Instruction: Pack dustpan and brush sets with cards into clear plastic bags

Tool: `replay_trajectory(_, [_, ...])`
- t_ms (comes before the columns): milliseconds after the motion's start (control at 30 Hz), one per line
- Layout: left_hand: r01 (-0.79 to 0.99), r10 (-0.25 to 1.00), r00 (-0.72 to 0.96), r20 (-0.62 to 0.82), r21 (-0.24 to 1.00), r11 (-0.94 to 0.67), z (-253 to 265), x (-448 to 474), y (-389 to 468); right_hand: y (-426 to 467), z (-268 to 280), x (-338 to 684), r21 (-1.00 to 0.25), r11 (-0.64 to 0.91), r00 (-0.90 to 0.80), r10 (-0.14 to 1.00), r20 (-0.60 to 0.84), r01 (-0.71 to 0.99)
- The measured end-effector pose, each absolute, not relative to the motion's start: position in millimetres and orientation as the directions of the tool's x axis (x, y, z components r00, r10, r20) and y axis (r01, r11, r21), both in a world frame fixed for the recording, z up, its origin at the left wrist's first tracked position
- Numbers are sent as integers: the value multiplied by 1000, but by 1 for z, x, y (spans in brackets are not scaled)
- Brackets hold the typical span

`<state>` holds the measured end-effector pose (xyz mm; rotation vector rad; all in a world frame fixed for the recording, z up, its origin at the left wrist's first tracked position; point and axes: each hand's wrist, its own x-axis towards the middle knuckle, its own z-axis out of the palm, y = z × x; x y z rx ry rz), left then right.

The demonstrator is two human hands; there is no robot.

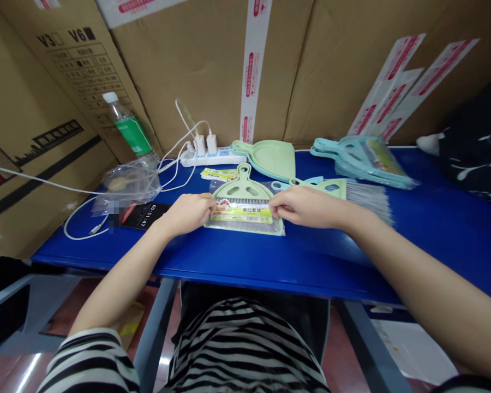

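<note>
A green dustpan-and-brush set (242, 191) in a clear bag with a yellow-green label card lies flat in front of me. My left hand (193, 213) pinches the left edge of the bag, and my right hand (297, 207) pinches its right edge with curled fingers. Behind it rest green dustpans (275, 155), apparently stacked, with loose label cards (219, 174) to their left. Loose brushes (366, 201) with grey bristles lie beyond my right wrist, partly hidden by it. Bagged blue dustpan sets (362, 158) are piled at the back right.
A white power strip (216, 158) with chargers and cables stands at the back. On the left are a bottle (133, 134), crumpled clear bags (131, 183) and a phone (146, 215) showing a timer. Cardboard (213, 71) walls the blue table (245, 262). Dark patterned fabric (478, 142) shows at right.
</note>
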<state>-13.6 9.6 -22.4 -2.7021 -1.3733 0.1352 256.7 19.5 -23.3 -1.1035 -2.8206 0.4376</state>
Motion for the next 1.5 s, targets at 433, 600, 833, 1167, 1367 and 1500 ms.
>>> replay_trajectory(433, [811, 826, 562, -53, -160, -562, -22, -13, 9, 19, -22, 254, -263, 688, -722, 690, -54, 677])
replay_trajectory(600, [811, 840, 539, -63, -230, -538, -22, -10, 8, 19, -23, 255, -269, 696, -730, 682, -42, 666])
replay_trajectory(833, [762, 802, 597, 17, -324, -561, -23, -12, 7, 20, -25, 257, -264, 696, -726, 687, -24, 667])
replay_trajectory(1167, [607, 601, 794, 92, -171, -776, -29, -19, 10, 20, -26, 256, -238, 696, -721, 692, -30, 678])
replay_trajectory(1367, [569, 567, 822, 49, -131, -812, -32, -15, 8, 18, -26, 253, -227, 688, -713, 700, -42, 689])
replay_trajectory(1500, [583, 582, 812, 47, -125, -803, -33, -15, 8, 19, -27, 254, -241, 701, -727, 686, -25, 671])
